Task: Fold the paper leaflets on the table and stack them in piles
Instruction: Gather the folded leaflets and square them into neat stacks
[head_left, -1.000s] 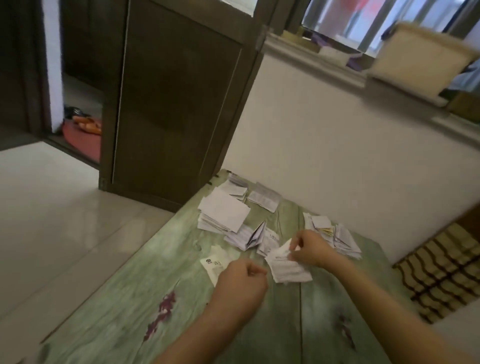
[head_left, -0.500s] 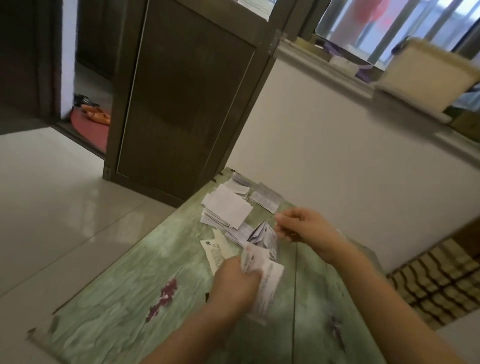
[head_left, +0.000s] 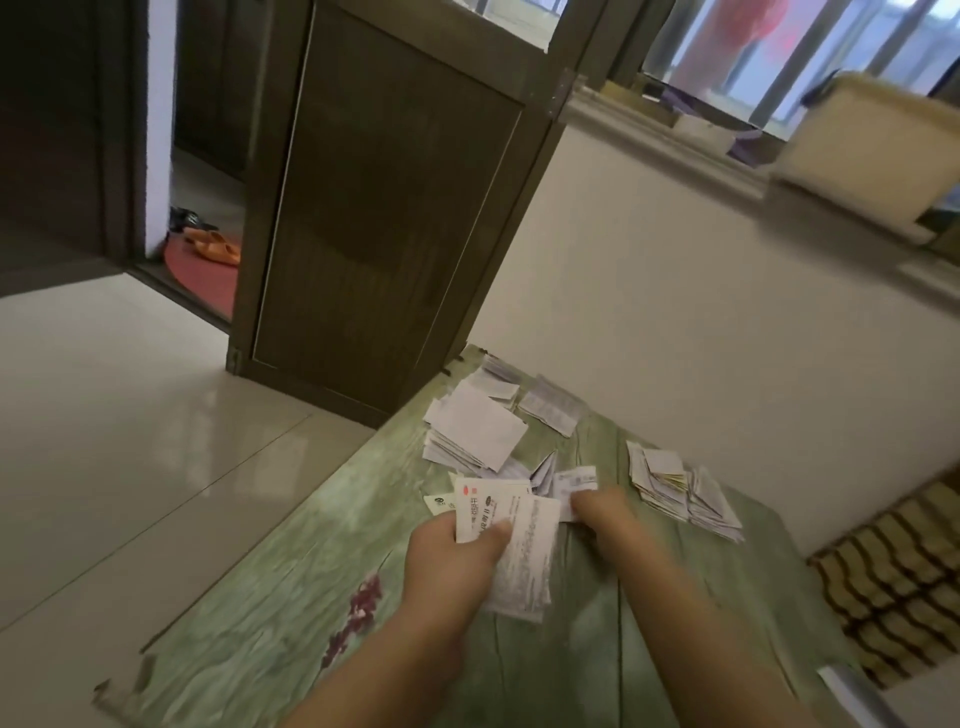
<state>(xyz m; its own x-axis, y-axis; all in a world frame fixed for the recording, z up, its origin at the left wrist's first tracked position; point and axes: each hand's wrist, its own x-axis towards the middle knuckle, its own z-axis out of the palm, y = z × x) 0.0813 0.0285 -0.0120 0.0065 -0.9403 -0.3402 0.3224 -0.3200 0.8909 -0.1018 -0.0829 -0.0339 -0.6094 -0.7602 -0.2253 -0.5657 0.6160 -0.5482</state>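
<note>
While the left hand (head_left: 454, 551) holds a long printed leaflet (head_left: 527, 564) just above the green table (head_left: 249, 597), the right hand (head_left: 605, 517) sits beside it.
The left thumb and fingers (head_left: 496, 531) pinch the leaflet near its top. The right fingers curl against a small folded leaflet (head_left: 574, 480), but blur hides whether they grip it. Beyond lie a big pile (head_left: 475, 428), a far pile (head_left: 550, 410) and a right pile (head_left: 670, 483).

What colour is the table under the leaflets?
Table: pale green wood grain, dark red flower marks; head view.
</note>
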